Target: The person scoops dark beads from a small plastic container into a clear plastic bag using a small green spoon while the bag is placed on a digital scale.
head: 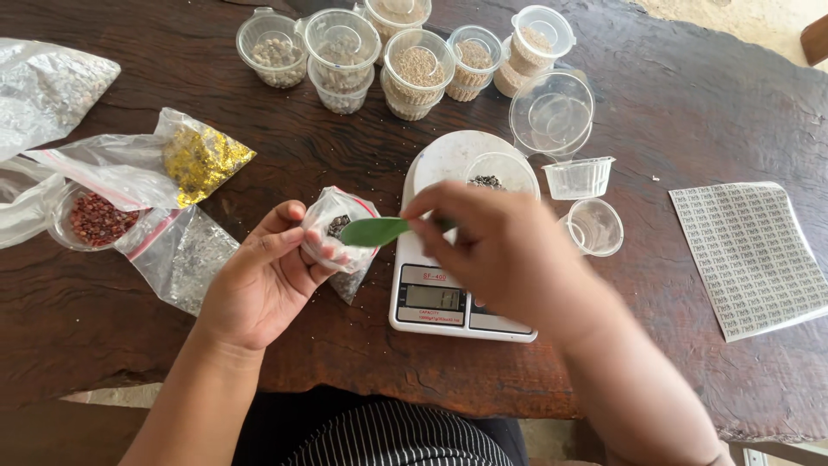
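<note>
The left hand [267, 280] is closed around a small clear zip bag [341, 237] of dark seeds, holding it upright with the mouth open, just left of a white kitchen scale [448, 298] on the dark wooden desk [690, 112]. The right hand [496, 250] pinches the handle of a green spoon [375, 231], whose bowl points left and sits at the mouth of the bag. The right hand hovers over the near part of the scale and hides part of its platform.

On the far part of the scale's round platform stands a small clear cup [500, 173] with a little heap of dark seeds in it. Just right of the scale lie three empty clear containers: a larger round tub [552, 114] farthest off, a small squarish cup [580, 177] nearer, and a small round cup [595, 227] tipped on its side nearest.

Along the far edge of the desk stands a cluster of clear lidded tubs [405, 52] filled with pale and brownish seeds, some stacked on one another.

To the left lie several plastic bags: one with yellow-gold contents [203, 160], one with greyish contents [181, 255] near the left hand, and a large one [47, 91] at the far left. A round clear dish of red seeds [97, 220] sits among them.

At the right, well apart from the scale, lies a sheet of small printed labels [750, 259].
</note>
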